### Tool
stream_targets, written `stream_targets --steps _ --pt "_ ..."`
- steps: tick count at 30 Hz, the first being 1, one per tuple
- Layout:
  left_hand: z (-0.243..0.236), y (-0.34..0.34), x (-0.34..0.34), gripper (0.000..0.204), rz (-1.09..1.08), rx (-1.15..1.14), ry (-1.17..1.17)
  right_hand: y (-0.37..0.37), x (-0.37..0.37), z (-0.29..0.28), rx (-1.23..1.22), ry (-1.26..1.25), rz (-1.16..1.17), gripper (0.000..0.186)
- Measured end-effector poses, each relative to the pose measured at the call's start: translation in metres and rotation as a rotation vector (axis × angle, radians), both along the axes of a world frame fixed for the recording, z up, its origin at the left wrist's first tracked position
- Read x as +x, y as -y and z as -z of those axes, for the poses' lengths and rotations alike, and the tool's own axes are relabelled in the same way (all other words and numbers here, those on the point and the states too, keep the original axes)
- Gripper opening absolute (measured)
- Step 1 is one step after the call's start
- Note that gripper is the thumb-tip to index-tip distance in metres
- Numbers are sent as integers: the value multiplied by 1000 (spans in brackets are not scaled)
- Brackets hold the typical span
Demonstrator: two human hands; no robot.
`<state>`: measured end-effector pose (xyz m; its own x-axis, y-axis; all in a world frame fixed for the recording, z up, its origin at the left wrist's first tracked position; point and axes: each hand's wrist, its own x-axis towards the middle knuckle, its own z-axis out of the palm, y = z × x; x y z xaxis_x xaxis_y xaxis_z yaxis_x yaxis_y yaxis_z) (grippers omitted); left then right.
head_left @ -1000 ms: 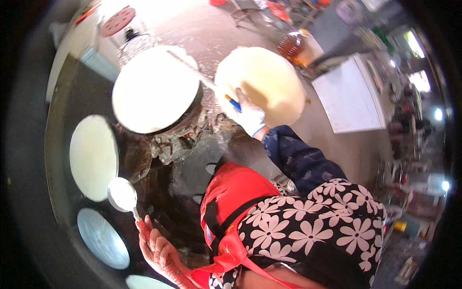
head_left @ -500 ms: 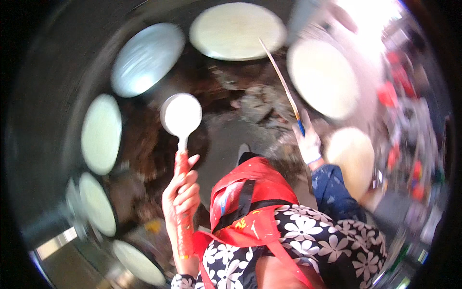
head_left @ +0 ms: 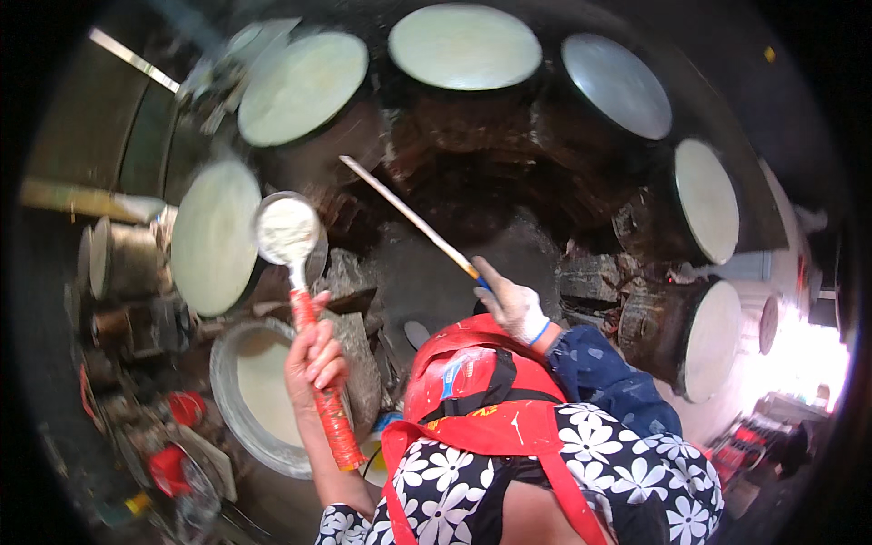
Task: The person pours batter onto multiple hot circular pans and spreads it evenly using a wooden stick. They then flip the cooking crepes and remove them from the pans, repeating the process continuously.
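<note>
My left hand [head_left: 316, 354] is wrapped round the red-bound handle of a metal ladle [head_left: 289, 229], whose bowl is full of pale batter. In the picture the ladle overlaps the right edge of a round griddle [head_left: 213, 238] coated with a pale layer. My right hand [head_left: 520, 311], in a white glove, grips the blue end of a long thin stick [head_left: 409, 216] that points away to the upper left. Its fingers are partly hidden from me. Below the ladle, beside my left forearm, stands a wide pot [head_left: 227, 400] of pale batter.
Several round griddles curve around me, among them a pale-coated one [head_left: 465, 47] at the far middle and a bare grey one [head_left: 616, 84]. Further coated griddles [head_left: 713, 341] stand at the right. A red container [head_left: 170, 470] lies among clutter at the lower left.
My view has swung left: the bare grey griddle has shifted from upper left to upper right, and the batter pot has come into view. Both hands keep hold of the ladle and the stick.
</note>
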<state>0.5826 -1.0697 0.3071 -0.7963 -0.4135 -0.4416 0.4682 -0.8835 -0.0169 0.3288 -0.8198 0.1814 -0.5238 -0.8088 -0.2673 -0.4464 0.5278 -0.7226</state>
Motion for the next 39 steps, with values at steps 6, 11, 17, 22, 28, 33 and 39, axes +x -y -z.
stream_targets --steps 6,11,17,22,28,33,39 --pt "46 22 153 45 -256 -228 528 131 87 -41 -15 -66 -501 64" --pt "142 -55 266 43 -429 47 840 172 182 -35 100 -10 -981 63" --pt "242 -121 296 40 -374 127 975 235 267 -36 451 -241 -1187 40" --pt "313 -113 302 44 -142 -218 1679 248 297 -55 585 -408 -1426 34" --pt "350 -129 310 43 -39 -249 1586 263 271 -73 479 -280 -1493 27" --pt "329 -91 289 37 -142 -96 1514 227 268 -37 429 -235 -1103 33" --pt "331 -99 258 32 -564 329 571 142 263 -19 754 586 -662 48"
